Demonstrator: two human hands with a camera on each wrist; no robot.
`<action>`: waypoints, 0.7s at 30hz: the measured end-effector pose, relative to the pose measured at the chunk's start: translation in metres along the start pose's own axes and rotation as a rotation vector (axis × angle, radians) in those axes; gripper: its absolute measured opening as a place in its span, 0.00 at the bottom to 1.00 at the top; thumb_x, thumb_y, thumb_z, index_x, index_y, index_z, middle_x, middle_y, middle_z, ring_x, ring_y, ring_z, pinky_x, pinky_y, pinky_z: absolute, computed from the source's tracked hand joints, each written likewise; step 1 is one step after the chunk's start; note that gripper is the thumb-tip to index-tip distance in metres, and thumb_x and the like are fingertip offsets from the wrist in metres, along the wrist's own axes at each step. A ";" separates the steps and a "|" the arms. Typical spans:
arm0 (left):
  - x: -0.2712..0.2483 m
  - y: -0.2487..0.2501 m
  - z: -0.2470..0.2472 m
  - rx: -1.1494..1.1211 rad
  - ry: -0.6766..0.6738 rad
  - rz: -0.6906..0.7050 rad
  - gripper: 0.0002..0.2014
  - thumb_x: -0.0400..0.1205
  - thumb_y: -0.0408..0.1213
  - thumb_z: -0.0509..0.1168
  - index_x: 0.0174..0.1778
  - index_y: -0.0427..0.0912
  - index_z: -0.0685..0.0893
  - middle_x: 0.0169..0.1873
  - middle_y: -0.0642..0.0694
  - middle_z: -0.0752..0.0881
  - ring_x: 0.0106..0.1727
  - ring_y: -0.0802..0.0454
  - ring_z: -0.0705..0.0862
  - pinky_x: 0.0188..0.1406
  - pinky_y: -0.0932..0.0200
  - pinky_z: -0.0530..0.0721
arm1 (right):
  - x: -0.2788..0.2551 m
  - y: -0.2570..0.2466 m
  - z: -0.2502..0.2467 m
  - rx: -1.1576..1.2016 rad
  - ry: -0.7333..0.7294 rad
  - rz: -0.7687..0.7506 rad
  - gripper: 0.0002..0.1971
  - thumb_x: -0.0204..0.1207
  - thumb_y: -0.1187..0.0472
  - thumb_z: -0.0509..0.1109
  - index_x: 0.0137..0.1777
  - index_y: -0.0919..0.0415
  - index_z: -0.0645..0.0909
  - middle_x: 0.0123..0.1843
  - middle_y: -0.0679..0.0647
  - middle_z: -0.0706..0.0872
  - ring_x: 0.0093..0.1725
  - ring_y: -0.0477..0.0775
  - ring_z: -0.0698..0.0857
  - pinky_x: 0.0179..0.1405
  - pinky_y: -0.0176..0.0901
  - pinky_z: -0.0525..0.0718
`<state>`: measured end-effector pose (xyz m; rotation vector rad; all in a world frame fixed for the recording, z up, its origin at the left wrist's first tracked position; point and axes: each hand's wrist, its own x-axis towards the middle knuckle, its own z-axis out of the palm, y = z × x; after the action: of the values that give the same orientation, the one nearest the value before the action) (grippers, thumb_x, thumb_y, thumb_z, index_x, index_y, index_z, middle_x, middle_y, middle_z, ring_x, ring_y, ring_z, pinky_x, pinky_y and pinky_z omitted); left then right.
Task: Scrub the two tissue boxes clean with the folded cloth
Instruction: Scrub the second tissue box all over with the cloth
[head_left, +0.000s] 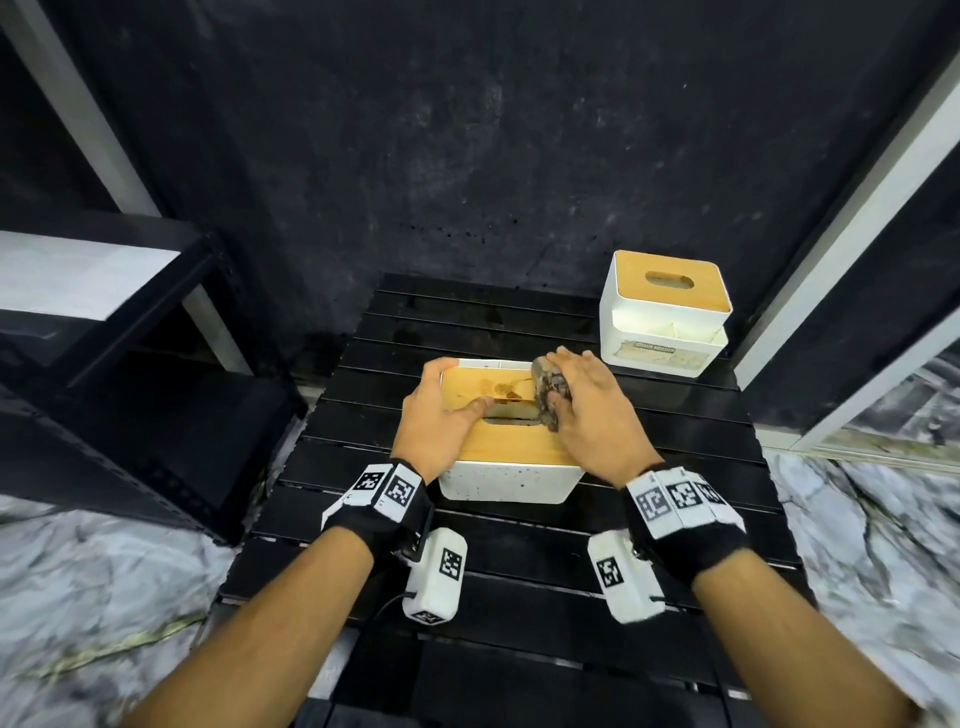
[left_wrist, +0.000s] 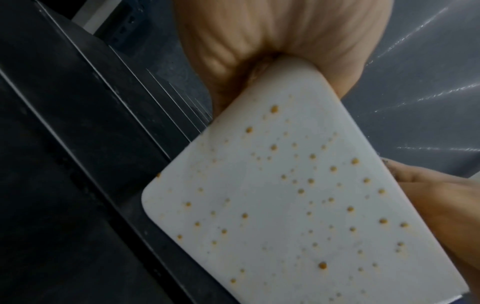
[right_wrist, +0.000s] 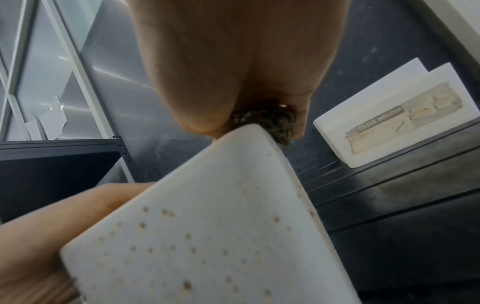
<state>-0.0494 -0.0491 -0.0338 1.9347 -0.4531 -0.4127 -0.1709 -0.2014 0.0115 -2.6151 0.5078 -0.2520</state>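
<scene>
Brown smears sit on the near tissue box (head_left: 511, 431) lid just left of the folded cloth (head_left: 550, 395), which the right hand (head_left: 587, 410) pinches in curled fingers at the lid's right end. The left hand (head_left: 441, 410) clamps the left end, thumb lying along the slot, so the stroke likely runs leftward down the long axis. Only the wrist views show the orange-speckled front wall; the far tissue box (head_left: 665, 312) stands well apart.

Near box (head_left: 506, 480): white, wooden lid with a slot and brown smears; side speckled with brown dots; upright at table centre.
Far box (head_left: 662, 317): white, clean wooden lid, front pocket labelled "TISSUE HOLDER"; upright, back right.
Cloth (head_left: 549, 391): dark, mottled, bunched on near box's lid, right edge.
</scene>
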 end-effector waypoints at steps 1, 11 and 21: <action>0.001 -0.001 0.001 -0.011 0.002 -0.008 0.27 0.78 0.46 0.76 0.69 0.58 0.71 0.63 0.43 0.83 0.66 0.46 0.82 0.67 0.48 0.82 | -0.009 0.000 0.002 0.011 0.023 -0.016 0.27 0.82 0.64 0.59 0.80 0.58 0.60 0.83 0.53 0.61 0.83 0.54 0.51 0.76 0.34 0.44; 0.003 -0.001 -0.003 0.021 -0.070 -0.001 0.25 0.79 0.50 0.75 0.66 0.64 0.70 0.65 0.44 0.82 0.67 0.44 0.81 0.68 0.39 0.82 | -0.037 0.001 0.008 -0.005 0.029 -0.038 0.27 0.81 0.63 0.62 0.80 0.57 0.61 0.82 0.51 0.63 0.83 0.52 0.51 0.75 0.30 0.45; 0.000 0.003 0.000 0.015 -0.047 -0.026 0.26 0.79 0.49 0.74 0.70 0.60 0.70 0.68 0.42 0.79 0.68 0.44 0.79 0.70 0.39 0.80 | -0.025 0.001 0.009 0.054 0.079 0.010 0.25 0.82 0.62 0.61 0.79 0.57 0.62 0.81 0.51 0.64 0.83 0.53 0.53 0.76 0.35 0.49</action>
<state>-0.0492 -0.0500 -0.0313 1.9505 -0.4633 -0.4735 -0.1915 -0.1890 0.0006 -2.5581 0.5331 -0.3615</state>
